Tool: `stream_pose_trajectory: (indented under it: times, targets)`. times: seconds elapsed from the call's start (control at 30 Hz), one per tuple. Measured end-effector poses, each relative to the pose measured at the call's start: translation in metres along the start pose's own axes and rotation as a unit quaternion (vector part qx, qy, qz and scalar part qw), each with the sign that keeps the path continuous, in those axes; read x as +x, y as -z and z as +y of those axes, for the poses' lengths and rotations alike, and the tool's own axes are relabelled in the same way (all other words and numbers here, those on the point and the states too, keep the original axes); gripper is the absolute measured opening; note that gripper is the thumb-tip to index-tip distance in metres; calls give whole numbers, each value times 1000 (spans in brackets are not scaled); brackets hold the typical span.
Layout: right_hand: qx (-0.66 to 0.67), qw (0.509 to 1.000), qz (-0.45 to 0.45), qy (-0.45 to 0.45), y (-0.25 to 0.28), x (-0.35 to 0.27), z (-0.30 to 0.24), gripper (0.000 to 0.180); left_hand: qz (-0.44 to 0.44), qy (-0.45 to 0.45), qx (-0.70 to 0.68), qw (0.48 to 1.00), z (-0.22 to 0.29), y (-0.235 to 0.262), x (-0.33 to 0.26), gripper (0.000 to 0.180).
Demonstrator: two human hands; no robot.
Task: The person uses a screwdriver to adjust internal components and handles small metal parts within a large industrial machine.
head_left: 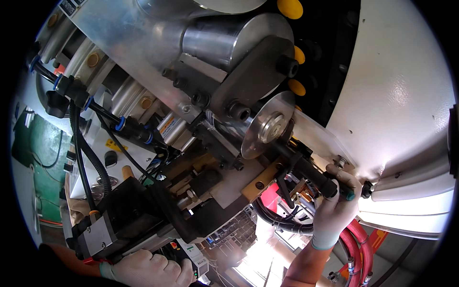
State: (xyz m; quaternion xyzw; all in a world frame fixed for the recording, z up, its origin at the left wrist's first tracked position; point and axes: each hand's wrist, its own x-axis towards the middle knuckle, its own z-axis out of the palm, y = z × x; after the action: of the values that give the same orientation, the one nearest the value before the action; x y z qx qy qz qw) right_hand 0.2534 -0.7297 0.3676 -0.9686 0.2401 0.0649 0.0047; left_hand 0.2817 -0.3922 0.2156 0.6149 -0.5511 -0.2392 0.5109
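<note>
Overhead, the white machine housing (401, 95) filled the right side of the view, and everything else sat against it. Left of the housing, a large aluminium assembly (143, 52) with a steel cylinder (224, 40) ran diagonally, its black bolts all seated as far as could be seen. Below that, still left of the housing, a black motor block (124, 215) hung with corrugated hoses (91, 158) connected. Just beside the housing's lower edge sat a polished metal disc (267, 125), mounted on its hub. Red hoses (356, 244) trailed under the housing.

The right hand (334, 205), gloved, was closed around a teal-handled tool (342, 191) pressed up at a fitting on the housing's lower edge, so that fastening looked unfinished. The left hand (148, 269), also gloved, lay curled under the motor block, seemingly steadying it; whether it truly gripped anything could not be told.
</note>
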Motion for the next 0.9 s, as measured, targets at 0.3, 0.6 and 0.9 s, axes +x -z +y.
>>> stream_pose_trajectory:
  times: [0.3,0.6,0.9]
  targets:
    - [-7,999,-23,-31,7,6,-9,23,11,-7,11,1000,-1,-3,-2,32]
    - [-102,990,-90,-30,8,20,-23,14,-4,-1,10,1000,-1,-2,-2,33]
    - [-157,982,-101,-25,0,25,-30,23,-8,2,1,1000,-3,-2,-1,28]
